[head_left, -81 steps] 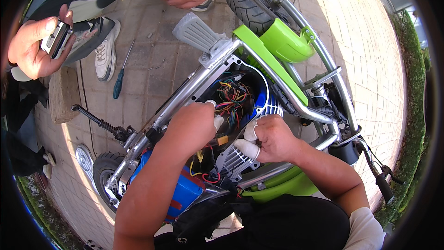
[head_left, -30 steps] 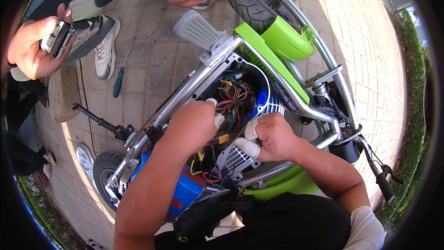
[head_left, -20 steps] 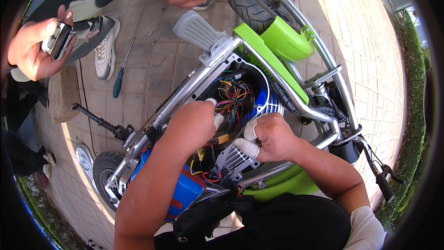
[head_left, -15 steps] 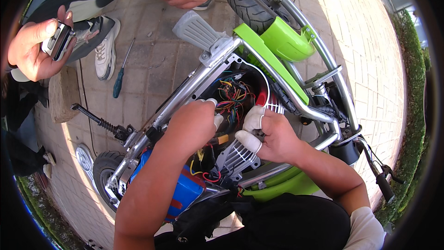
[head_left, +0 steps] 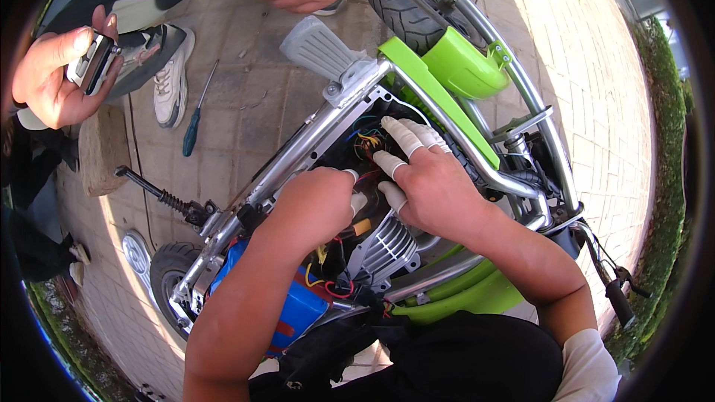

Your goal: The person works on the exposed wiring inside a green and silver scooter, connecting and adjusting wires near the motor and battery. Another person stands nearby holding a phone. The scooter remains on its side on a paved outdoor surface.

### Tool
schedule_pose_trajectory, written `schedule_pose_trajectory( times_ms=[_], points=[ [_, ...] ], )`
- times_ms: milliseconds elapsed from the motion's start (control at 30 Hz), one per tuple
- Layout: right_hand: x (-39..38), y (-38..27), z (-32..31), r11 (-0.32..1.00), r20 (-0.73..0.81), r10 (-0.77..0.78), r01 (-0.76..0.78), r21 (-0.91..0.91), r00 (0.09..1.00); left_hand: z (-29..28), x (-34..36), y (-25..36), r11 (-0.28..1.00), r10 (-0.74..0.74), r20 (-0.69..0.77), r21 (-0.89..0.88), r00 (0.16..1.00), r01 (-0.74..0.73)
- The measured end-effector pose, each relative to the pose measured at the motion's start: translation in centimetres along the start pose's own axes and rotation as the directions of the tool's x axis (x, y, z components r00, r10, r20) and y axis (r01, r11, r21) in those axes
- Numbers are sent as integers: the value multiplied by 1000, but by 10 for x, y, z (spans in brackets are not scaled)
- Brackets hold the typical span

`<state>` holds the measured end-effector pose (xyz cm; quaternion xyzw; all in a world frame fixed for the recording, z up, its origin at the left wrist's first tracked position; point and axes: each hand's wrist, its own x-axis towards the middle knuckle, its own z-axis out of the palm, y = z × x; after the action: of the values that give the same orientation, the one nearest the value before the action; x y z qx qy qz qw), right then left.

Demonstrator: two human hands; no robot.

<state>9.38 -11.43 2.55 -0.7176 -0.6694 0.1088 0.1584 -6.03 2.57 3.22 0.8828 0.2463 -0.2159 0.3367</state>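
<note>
- The small green scooter point(head_left: 447, 67) lies on its side on the paved ground point(head_left: 253, 104), its inner bay open and the bundle of coloured wires point(head_left: 365, 141) exposed between the silver frame tubes point(head_left: 298, 156); the work looks mid-way, with the wiring loose and uncovered.
- The left hand point(head_left: 313, 205) is curled knuckles-up over the bay; its fingertips are hidden, so I cannot tell what, if anything, it grips.
- The right hand point(head_left: 428, 182) is spread open with taped fingertips point(head_left: 402, 134) reaching in, touching the wires just above the finned silver motor point(head_left: 383, 246).
- A blue battery pack point(head_left: 298, 309) sits below the left forearm.
- A blue-handled screwdriver point(head_left: 195, 123) lies on the paving, well apart from both hands.
- Another person's hand point(head_left: 52, 74) holds a small device at the upper left.
</note>
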Motion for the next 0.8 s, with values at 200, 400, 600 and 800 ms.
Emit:
schedule_pose_trajectory(
  times_ms=[200,400,600,800],
  points=[
    [-2,-2,3,999,76,34,-37,31,996,-5,-1,2,999,38,72,-42,997,-35],
    [-15,-5,4,992,72,33,-42,123,997,-6,0,2,991,-24,34,-130,999,28],
    [-21,-8,3,984,-32,-24,29,176,999,4,8,-7,965,-123,-110,-246,986,93],
    [-24,-5,5,962,-119,-43,73,262,992,4,9,1,976,-130,-114,-189,985,107]
  ],
)
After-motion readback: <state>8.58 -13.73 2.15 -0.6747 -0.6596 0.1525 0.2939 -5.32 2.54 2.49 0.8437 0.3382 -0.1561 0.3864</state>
